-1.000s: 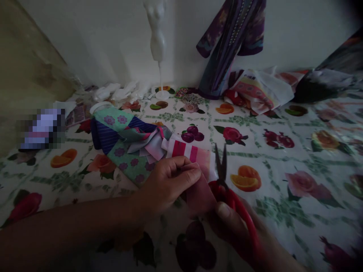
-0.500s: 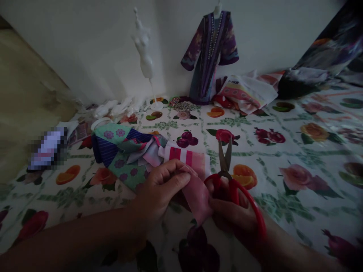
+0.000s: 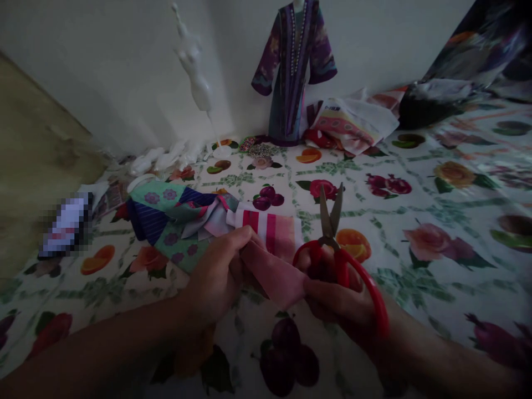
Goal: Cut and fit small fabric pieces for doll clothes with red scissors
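Note:
A small piece of pink fabric (image 3: pixel 277 277) is stretched between my two hands above the table. My left hand (image 3: pixel 222 271) pinches its left end, with the thumb on top. At its right end, the fingertips of my right hand (image 3: pixel 341 293) grip the edge. Red-handled scissors (image 3: pixel 330 221) hang on that same right hand, blades parted and pointing away from me, with nothing between them. Just behind the pink piece lies a striped pink and white cloth (image 3: pixel 272 230). Green flowered and blue striped fabric (image 3: pixel 160 213) is heaped to its left.
A bare white doll mannequin (image 3: pixel 195 77) stands against the wall, near a purple doll robe (image 3: pixel 293 72) on a stand. Beaded trims (image 3: pixel 260 148) lie between them. A printed plastic bag (image 3: pixel 353 124) sits right of the robe. A blurred-out item (image 3: pixel 66 224) lies far left on the fruit-patterned tablecloth (image 3: pixel 233 360).
The pink fabric has been drawn out flatter and more sideways between my hands. My left thumb has shifted up and left. The whole view has tilted down slightly.

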Motion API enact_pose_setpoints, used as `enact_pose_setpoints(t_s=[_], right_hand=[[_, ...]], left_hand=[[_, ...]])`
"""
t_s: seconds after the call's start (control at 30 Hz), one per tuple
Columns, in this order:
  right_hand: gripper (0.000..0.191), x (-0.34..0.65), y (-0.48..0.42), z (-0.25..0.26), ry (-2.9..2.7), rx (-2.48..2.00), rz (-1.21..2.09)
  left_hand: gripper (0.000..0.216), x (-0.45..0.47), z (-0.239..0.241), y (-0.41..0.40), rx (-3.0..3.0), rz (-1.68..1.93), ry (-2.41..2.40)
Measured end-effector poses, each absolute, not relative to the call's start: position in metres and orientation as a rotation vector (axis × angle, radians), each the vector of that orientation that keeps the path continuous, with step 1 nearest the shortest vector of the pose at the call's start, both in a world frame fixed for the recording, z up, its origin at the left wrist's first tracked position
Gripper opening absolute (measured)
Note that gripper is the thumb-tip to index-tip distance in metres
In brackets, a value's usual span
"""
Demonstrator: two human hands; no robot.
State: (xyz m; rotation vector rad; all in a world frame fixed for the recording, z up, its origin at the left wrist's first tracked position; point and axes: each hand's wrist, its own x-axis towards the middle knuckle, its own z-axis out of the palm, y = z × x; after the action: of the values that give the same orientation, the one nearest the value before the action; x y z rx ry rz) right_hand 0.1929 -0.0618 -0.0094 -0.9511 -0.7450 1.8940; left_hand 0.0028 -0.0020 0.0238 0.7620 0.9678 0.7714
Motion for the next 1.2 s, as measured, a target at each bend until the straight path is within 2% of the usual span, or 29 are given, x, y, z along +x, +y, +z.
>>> enact_pose_setpoints(t_s=[0.33, 0.73, 1.07, 1.2], right_hand=[[0.024, 0.19, -0.059, -0.015, -0.775, -1.02, 1.861], [0.034, 0.189, -0.058, -0.023, -0.73, -1.207, 1.808], [0.032, 0.185, -0.058, -0.016, -0.72, -1.248, 1.741], [0.031, 0.187, -0.058, -0.017, -0.721, -1.224, 1.739]], left_hand=[[0.076, -0.004, 0.023, 0.003, 0.782, 0.589, 0.923], [0.079, -0.006, 0.023, 0.0, 0.766, 0.613, 0.899], [0.053, -0.006, 0.02, 0.0, 0.83, 0.754, 0.882], [0.021, -0.01, 0.019, 0.0, 1.018, 0.745, 0.882]])
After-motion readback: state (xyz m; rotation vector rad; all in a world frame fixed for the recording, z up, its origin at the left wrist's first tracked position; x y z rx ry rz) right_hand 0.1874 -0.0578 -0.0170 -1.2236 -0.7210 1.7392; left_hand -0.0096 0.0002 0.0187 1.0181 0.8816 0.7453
